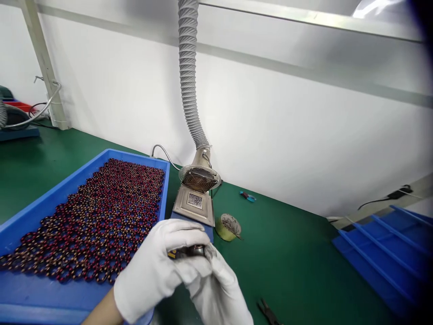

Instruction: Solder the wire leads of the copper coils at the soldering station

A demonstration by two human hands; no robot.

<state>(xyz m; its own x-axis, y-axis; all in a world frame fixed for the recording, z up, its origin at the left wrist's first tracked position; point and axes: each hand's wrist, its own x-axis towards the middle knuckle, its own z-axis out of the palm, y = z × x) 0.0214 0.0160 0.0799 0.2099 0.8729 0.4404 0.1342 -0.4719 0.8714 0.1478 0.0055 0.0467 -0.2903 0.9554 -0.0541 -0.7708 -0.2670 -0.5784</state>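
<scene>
Left hand (154, 268) grips dark part (195, 250), yellow marking (172, 254) unreadable

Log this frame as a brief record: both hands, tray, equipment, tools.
Left hand: white-gloved, gripping small dark item with shiny end
Right hand: white-gloved, beside the item's shiny end; exact grip unclear
Blue tray: many dark, patterned rings
Equipment: grey ribbed hose above metal fixture
Tools: blue-handled tool near wall

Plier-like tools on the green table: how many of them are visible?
2: a blue-handled tool near the wall, and a dark tool partly cut by the bottom edge. Others may be hidden.
</scene>
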